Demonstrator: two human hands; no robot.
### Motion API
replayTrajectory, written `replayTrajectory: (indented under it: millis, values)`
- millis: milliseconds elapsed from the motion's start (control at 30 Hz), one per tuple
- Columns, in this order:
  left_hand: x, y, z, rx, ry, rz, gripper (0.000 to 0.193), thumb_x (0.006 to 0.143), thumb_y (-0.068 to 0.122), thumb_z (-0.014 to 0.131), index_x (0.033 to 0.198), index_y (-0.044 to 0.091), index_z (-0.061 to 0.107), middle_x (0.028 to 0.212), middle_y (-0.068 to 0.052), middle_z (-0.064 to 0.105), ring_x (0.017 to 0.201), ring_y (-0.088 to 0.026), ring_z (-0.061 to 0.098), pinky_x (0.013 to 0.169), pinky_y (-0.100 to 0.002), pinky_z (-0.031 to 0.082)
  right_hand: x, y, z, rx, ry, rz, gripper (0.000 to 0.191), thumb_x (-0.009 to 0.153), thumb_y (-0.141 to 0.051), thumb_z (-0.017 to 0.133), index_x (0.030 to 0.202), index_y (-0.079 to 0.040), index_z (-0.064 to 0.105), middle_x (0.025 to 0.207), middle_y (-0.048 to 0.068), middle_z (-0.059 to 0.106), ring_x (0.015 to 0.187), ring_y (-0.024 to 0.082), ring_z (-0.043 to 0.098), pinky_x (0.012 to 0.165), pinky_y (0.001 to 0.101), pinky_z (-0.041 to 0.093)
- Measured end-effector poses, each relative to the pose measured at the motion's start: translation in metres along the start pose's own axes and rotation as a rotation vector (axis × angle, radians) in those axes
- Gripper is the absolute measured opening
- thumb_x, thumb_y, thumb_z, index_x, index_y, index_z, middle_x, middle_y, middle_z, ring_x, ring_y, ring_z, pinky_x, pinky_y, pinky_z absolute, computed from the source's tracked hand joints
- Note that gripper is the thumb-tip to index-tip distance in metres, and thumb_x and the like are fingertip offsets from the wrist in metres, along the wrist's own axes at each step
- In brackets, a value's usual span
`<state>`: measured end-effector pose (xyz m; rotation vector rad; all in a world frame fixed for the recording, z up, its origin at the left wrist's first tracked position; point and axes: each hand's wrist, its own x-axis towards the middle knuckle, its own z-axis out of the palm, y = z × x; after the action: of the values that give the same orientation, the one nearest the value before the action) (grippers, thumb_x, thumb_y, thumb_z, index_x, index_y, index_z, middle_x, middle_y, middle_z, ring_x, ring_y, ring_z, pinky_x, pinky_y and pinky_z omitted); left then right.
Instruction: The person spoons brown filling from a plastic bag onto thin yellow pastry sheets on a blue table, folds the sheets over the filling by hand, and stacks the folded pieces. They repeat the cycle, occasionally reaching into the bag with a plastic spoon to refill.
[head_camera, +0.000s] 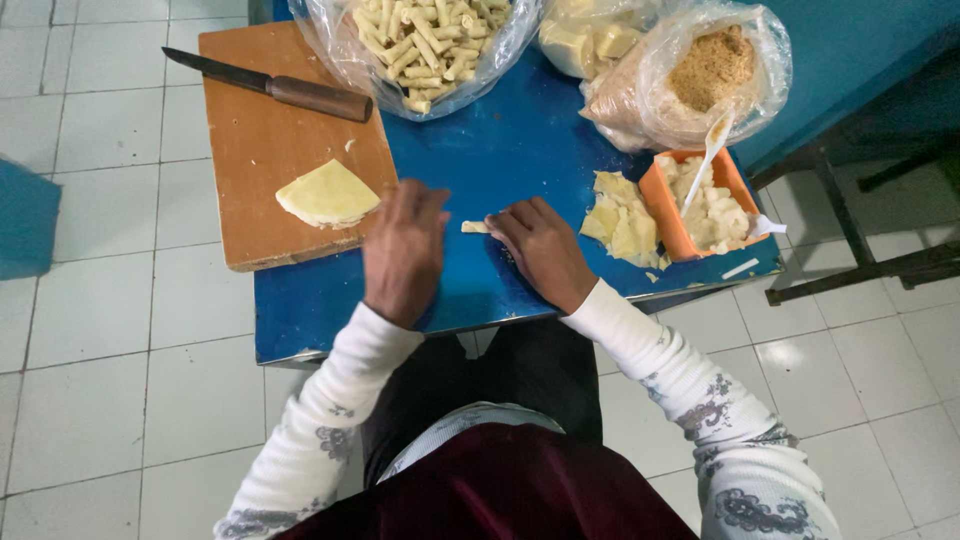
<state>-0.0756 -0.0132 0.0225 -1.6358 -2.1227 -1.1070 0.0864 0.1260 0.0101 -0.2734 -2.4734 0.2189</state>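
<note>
- Presently, both hands rest palm-down on the blue table (480, 160), closest to the wearer. Left hand (404, 250) is flat with fingers together and nothing visibly held; what lies beneath the palm cannot be told.
- Right hand (540, 250) is also flat, and its fingertips touch a small pale dough roll (474, 227) lying on the table between the two hands. The hand presses on the roll and does not clasp it.
- Judgement: the step in hand looks like rolling a filled wrapper shut. Light, even pressure from the fingertips should keep the roll tight without splitting it; both ends need tucking so the filling stays in.
- Just right of the right hand lies a loose heap of torn wrapper pieces (620, 215), touching an orange tub (667, 215) of white filling with a pale spoon (712, 150) standing in it.
- Left of the hands, a wooden cutting board (260, 140) carries a folded stack of wrappers (328, 194); a knife (270, 86) lies along its far edge, blade pointing away from the hands.
- Farthest off: a clear bag of finished rolls (425, 40), a bag of brown crumbs (705, 75), and a bag of pale blocks (590, 40).
</note>
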Motion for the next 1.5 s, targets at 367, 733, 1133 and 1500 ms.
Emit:
replayTrajectory:
  millis: [367,733,1133,1500]
  values:
    - [0.016,-0.079,-0.066,0.293,-0.051,-0.302,0.036,0.093,0.029,0.08,0.114,0.002,0.071,0.122,-0.016,0.055,0.115,-0.039,0.05,0.093,-0.051,0.043,0.024,0.003,-0.01,0.308,-0.2,0.147,0.014,0.09,-0.014,0.075,0.102,-0.006,0.075,0.096,0.009,0.072,0.086,0.027,0.067,0.074,0.0383,0.053]
    - [0.042,-0.081,-0.09,0.068,-0.171,-0.304,0.041,0.083,0.03,0.087,0.096,-0.002,0.064,0.104,-0.022,0.06,0.1,-0.04,0.054,0.087,-0.048,0.045,0.106,0.009,-0.036,0.493,-0.413,0.311,0.017,0.093,-0.017,0.076,0.103,-0.003,0.074,0.095,0.012,0.077,0.083,0.025,0.071,0.072,0.0363,0.056]
    - [0.003,-0.026,-0.051,-0.618,-0.321,-0.361,0.024,0.092,0.01,0.077,0.111,0.002,0.064,0.092,-0.015,0.073,0.08,-0.021,0.067,0.07,-0.033,0.054,0.058,-0.052,-0.027,0.607,-0.302,0.192,0.053,0.093,-0.026,0.077,0.139,-0.007,0.059,0.119,0.014,0.074,0.091,0.023,0.073,0.081,0.0332,0.057]
    - [-0.033,0.014,0.0,-0.884,-0.241,-0.407,0.045,0.101,0.018,0.061,0.142,0.002,0.051,0.133,-0.014,0.066,0.12,-0.02,0.067,0.1,-0.034,0.055,-0.02,0.031,-0.08,0.005,-0.037,0.586,0.032,0.096,-0.02,0.07,0.125,-0.006,0.067,0.091,0.019,0.072,0.079,0.032,0.069,0.072,0.0393,0.053]
